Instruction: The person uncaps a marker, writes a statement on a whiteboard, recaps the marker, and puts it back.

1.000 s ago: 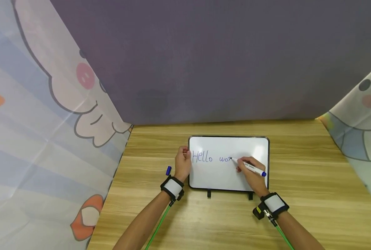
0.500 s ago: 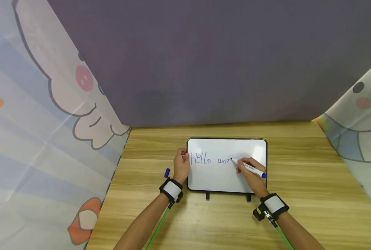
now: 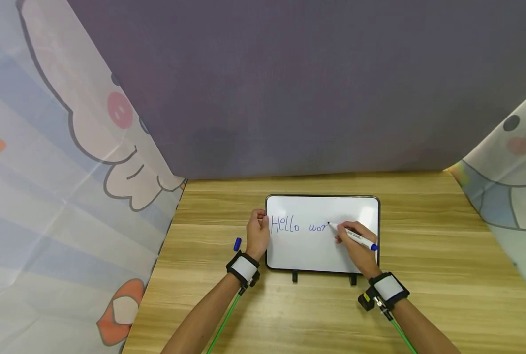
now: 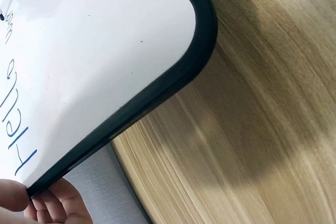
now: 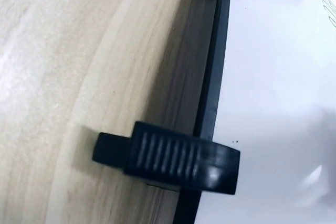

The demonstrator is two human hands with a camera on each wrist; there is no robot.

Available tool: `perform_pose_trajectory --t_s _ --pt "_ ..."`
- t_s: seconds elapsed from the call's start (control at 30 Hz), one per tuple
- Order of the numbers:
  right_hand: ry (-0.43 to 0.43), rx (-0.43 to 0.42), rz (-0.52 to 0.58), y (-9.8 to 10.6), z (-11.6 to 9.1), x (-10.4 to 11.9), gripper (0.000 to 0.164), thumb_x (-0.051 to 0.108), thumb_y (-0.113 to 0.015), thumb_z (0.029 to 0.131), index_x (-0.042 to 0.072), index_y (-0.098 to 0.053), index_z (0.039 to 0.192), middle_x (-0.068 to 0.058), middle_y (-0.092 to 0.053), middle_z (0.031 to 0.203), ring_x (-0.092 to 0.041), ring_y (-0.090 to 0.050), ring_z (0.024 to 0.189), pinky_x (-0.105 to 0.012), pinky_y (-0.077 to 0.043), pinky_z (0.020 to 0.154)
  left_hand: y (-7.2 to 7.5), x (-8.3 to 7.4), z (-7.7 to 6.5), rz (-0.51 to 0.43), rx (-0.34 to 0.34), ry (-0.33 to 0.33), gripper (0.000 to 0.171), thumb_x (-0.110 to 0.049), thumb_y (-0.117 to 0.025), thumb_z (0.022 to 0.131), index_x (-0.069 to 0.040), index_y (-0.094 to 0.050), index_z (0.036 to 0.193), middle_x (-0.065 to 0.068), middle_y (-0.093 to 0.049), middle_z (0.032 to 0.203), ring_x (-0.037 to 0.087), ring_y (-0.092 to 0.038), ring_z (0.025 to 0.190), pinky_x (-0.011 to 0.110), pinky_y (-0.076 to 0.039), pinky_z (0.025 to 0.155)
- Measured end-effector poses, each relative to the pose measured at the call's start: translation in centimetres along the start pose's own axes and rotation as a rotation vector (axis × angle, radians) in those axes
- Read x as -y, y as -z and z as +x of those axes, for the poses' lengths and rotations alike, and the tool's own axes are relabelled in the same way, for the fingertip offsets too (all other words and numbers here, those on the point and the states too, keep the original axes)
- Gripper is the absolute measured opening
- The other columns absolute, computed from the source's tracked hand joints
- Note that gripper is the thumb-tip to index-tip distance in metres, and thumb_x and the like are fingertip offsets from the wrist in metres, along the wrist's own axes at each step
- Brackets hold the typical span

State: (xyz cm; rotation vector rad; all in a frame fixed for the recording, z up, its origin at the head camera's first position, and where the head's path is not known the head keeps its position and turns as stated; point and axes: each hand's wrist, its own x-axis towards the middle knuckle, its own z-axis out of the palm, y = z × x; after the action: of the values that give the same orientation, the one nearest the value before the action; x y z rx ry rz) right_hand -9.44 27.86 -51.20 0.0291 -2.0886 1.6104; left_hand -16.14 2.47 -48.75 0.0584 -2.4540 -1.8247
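Note:
A small black-framed whiteboard (image 3: 307,250) stands on two black feet, with "Hello wor" written across it in blue. My left hand (image 3: 257,235) grips its left edge, thumb on the front and fingers behind, as the left wrist view shows at the frame (image 4: 126,111). My right hand (image 3: 355,246) pinches a white marker (image 3: 353,236) with a blue end, its dark tip at the top of the "r". In the right wrist view a ribbed black foot (image 5: 178,158) clasps the board's lower edge; the right hand is out of sight there.
A blue marker cap (image 3: 237,244) lies on the wooden table (image 3: 316,314) left of the left hand. A grey panel (image 3: 289,98) rises behind the table, and cartoon-printed sheets (image 3: 59,236) hang at both sides. Green cables (image 3: 225,317) run from both wrist straps.
The marker tip has moved up very slightly by the "r". The left hand keeps its grip on the board's edge, and the head view has shifted a little.

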Motion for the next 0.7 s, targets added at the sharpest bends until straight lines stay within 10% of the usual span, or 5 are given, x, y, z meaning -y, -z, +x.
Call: perform_pose_trajectory --t_s 0.7 --pt "-0.148 0.059 -0.051 0.1 -0.9 2.0 0.007 0.008 -0.064 0.086 0.001 -0.064 0.088 -0.015 -0.063 0.073 -0.015 -0.064 0.061 -0.024 -0.052 0.057 -0.2 0.0 0.1 -0.006 -0.002 -0.001 0.016 -0.004 -0.045 0.096 0.002 -0.053 0.109 0.017 -0.057 0.095 0.019 -0.052 0.078 0.025 -0.043 0.068"
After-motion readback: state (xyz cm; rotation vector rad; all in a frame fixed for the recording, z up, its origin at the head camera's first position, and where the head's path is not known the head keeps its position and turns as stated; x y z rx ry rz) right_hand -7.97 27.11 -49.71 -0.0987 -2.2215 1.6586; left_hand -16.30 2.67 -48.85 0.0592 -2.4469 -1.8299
